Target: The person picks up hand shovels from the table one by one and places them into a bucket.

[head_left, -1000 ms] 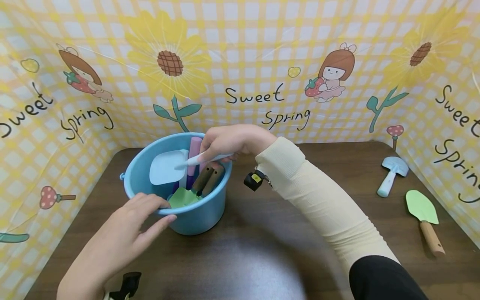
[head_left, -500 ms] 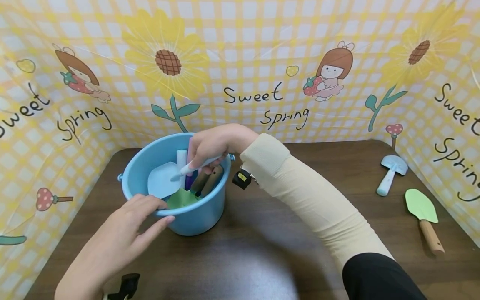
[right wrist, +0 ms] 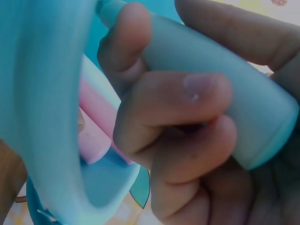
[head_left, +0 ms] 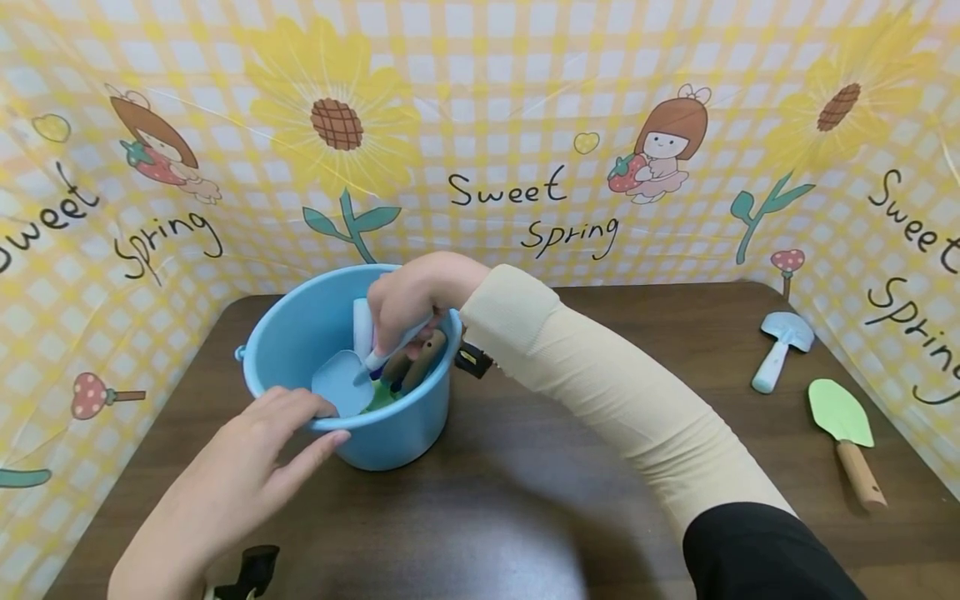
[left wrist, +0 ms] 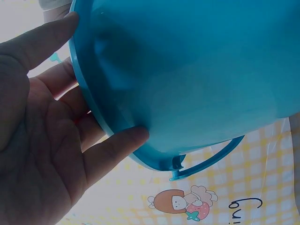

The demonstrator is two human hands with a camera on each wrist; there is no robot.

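A light blue toy shovel (head_left: pixel 341 383) points blade-down inside the blue bucket (head_left: pixel 397 437). My right hand (head_left: pixel 412 304) reaches over the bucket's far right rim, its fingers curled round the shovel's thick handle (right wrist: pixel 206 84), as the right wrist view shows. With the left hand (head_left: pixel 251 454) I grip the bucket's near left rim, thumb outside and fingers over the edge. Other tools stand in the bucket: brown handles (head_left: pixel 426 358), a pale handle (head_left: pixel 363 327) and a green blade (head_left: pixel 384 397), partly covered by the shovel. Pink handles (right wrist: pixel 96 145) show in the right wrist view.
On the right of the dark wooden table (head_left: pixel 517 500) lie a small light blue shovel (head_left: pixel 783 340) and a green trowel (head_left: pixel 842 417) with a wooden handle. A yellow checked cloth (head_left: pixel 480 108) walls the table at the back and sides.
My right hand has moved left and down with the shovel, whose blade now sits lower in the bucket, over the green blade. The left hand keeps its grip on the rim.
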